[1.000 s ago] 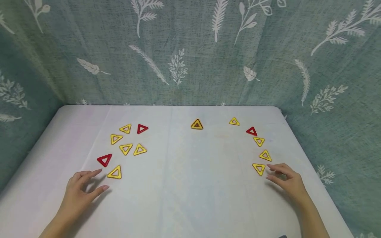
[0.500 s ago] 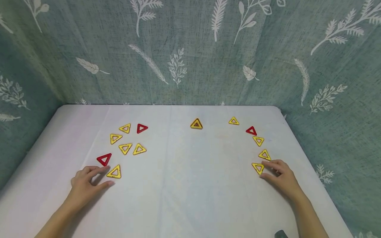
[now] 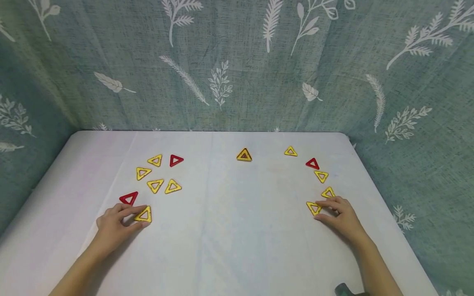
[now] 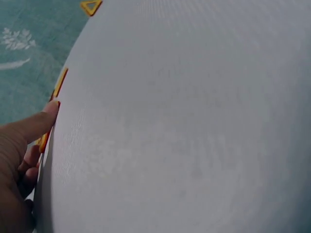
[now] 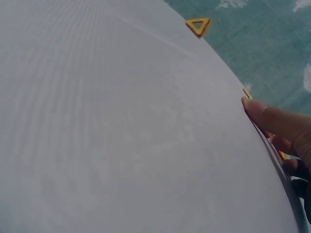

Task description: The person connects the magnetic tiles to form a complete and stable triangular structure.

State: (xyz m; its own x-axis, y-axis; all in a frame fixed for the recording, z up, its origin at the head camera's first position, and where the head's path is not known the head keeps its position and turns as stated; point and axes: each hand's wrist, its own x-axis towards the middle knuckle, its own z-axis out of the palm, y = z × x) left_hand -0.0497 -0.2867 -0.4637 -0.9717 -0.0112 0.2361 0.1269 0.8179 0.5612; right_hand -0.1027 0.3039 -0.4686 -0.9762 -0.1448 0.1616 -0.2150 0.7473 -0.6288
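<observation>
At the front left of the white table, my left hand point(image 3: 117, 225) pinches a yellow triangle point(image 3: 149, 214) with a hollow centre between thumb and fingertips. Its fingers lie just below a red triangle point(image 3: 128, 198). On the right, my right hand point(image 3: 342, 217) grips another yellow triangle point(image 3: 311, 207) by its right side, low over the table. A further yellow triangle point(image 3: 327, 192) sits right behind those fingers. Each wrist view catches the thumb, in the left wrist view the left thumb point(image 4: 36, 124), pressed at the edge of its piece.
A stacked-looking yellow triangle with a dark outline point(image 3: 244, 155) lies at the back middle. Several yellow triangles and a red triangle point(image 3: 175, 160) lie at the back left. More stand in a curve at right, including a red triangle point(image 3: 312, 163). Patterned green cloth point(image 3: 237, 82) walls the table point(image 3: 237, 246).
Both hands moved in and took hold of a yellow triangle each. The right one's triangle has shifted a little left. A dark object near the right forearm shows more at the bottom edge.
</observation>
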